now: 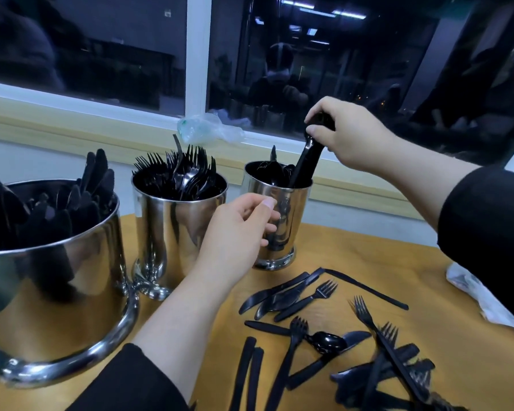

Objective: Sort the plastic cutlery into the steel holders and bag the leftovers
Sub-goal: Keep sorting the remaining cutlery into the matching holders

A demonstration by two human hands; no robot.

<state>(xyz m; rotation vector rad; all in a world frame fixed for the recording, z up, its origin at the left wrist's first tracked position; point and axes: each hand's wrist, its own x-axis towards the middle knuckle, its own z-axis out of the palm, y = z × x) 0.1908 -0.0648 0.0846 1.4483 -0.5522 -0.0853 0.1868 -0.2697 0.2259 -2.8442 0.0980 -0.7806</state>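
Loose cutlery [333, 336] scattered at table's [190, 307] near-right edge | left hand [238, 232], fingers loosely curled, holds nothing, beside spoon holder [279, 221] | right hand [347, 134] grips black cutlery bundle [306, 161] lowered into spoon holder near far edge | fork holder [175, 221], knife holder [51, 277] stand left

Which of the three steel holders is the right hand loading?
The small steel holder farthest right: the right hand grips a stack of black plastic cutlery standing in it.

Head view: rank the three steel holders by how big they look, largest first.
1. Knife holder, far left: looks largest, but it is also nearest the camera, so part of that may be nearness.
2. Fork holder, middle.
3. Spoon holder, far right, where the right hand lowers a bundle: smallest.
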